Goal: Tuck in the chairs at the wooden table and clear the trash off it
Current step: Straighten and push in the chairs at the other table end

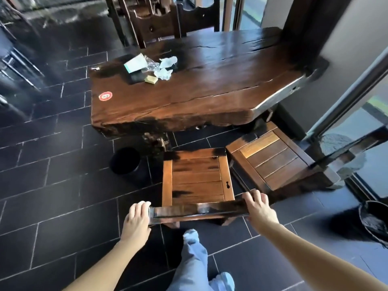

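Observation:
A dark slab wooden table stands ahead. On its far left part lies a heap of trash: a pale card packet, crumpled clear wrap, tissues and a small yellowish block. A wooden chair stands in front of the table, its seat short of the table's edge. My left hand grips the left end of its top back rail. My right hand grips the right end. A second chair stands to the right, turned at an angle, its front partly under the table.
A black bin sits on the dark tiled floor beside the table leg. Another dark bucket is at the right edge near a glass door. More chairs stand behind the table. A round red sticker marks the table top.

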### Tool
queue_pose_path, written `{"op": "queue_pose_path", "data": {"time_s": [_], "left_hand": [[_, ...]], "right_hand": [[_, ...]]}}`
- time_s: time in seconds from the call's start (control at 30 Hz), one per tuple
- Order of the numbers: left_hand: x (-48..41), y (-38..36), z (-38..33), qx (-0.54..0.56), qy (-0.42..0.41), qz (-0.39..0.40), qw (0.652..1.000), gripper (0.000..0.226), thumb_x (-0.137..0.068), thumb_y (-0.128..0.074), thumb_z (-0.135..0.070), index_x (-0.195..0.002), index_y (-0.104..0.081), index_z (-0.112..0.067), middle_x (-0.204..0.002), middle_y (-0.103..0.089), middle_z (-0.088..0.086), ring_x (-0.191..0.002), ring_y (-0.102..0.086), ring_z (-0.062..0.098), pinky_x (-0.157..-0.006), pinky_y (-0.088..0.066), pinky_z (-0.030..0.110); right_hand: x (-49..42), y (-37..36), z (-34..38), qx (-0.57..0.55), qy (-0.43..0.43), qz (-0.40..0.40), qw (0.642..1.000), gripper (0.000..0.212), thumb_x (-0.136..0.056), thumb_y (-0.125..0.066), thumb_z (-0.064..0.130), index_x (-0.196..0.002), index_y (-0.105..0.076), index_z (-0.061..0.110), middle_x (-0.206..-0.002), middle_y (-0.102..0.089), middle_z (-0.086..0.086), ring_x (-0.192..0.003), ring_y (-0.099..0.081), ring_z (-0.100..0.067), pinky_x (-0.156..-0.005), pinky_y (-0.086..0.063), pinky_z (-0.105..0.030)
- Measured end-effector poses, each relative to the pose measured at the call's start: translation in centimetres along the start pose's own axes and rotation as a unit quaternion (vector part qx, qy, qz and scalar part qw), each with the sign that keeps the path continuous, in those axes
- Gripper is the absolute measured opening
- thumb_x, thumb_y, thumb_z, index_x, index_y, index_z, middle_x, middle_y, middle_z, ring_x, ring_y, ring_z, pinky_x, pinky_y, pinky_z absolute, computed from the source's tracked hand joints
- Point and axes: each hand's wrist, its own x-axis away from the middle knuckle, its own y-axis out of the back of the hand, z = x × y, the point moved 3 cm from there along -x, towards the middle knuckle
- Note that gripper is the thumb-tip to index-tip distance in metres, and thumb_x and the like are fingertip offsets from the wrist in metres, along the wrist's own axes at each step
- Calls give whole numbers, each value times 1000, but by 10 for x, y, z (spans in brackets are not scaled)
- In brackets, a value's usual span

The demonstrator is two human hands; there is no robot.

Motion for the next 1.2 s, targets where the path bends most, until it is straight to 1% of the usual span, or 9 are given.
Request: {"op": "queue_pose_path", "data": {"time_s": [0.13,0.23,0.3,0.4,0.6,0.83,0.93,1.07,1.2], "left_hand": [[-4,-3,2,-6,-4,-27,1000,98,-40,-92,-20,-125,-47,-7,-122,-57,12,-107,-57,31,-85,-53,42],[-8,-6,1,-11,-13,-38,999,102,-46,-91,-23,-133,-41,-3,-133,-52,15,-117,-53,35,-95,-48,48],[-11,-6,3,-9,-18,-47,999,102,-47,-91,-23,-133,-40,-3,-135,-50,16,-120,-51,36,-95,-47,49],[-16,-10,4,-7,-24,-48,999,108,-41,-93,-24,-133,-39,-4,-136,-49,17,-120,-51,37,-93,-49,51],[-31,-6,12,-6,-12,-65,998,108,-38,-94,-25,-132,-44,-6,-140,-47,17,-127,-45,37,-95,-44,55],[-60,3,18,12,1,-73,997,94,-59,-86,-19,-139,-36,-10,-149,-32,14,-139,-26,34,-107,-30,55],[-74,7,20,18,3,-72,997,90,-57,-86,-17,-135,-42,-10,-144,-40,13,-136,-32,34,-106,-33,54],[-88,12,20,22,-2,-77,997,88,-47,-91,-20,-124,-49,-12,-123,-57,10,-121,-50,33,-98,-44,50],[-100,18,17,27,-5,-81,996,83,-49,-90,-24,-120,-49,-15,-110,-58,6,-108,-56,29,-93,-49,43]], "right_hand": [[-6,-5,-4,-15,26,-29,999,63,-77,-74,24,-128,-37,25,-134,-28,-1,-123,-28,-27,-66,-58,-39],[-8,-1,-7,-31,37,-41,998,63,-74,-75,19,-124,-38,28,-134,-28,0,-124,-27,-26,-77,-56,-45],[-8,1,-7,-29,37,-40,998,63,-74,-74,20,-123,-37,31,-134,-27,1,-124,-24,-24,-87,-50,-47],[-9,5,-5,-28,43,-43,998,62,-76,-73,23,-126,-38,33,-132,-30,2,-125,-26,-24,-95,-44,-46],[-21,9,1,-31,46,-44,997,54,-79,-72,27,-121,-39,33,-116,-31,2,-114,-31,-24,-88,-45,-46],[-45,17,5,-33,45,-38,998,48,-80,-70,28,-117,-40,33,-116,-30,3,-111,-31,-23,-86,-46,-47],[-58,22,8,-24,41,-35,998,50,-80,-70,28,-118,-37,33,-117,-30,2,-113,-32,-25,-88,-45,-48],[-76,28,7,-12,40,-33,999,51,-79,-70,29,-118,-38,34,-116,-30,1,-114,-34,-26,-93,-42,-50],[-93,35,6,0,45,-31,999,51,-81,-69,31,-121,-38,32,-120,-32,-1,-116,-33,-26,-98,-39,-50]]}}
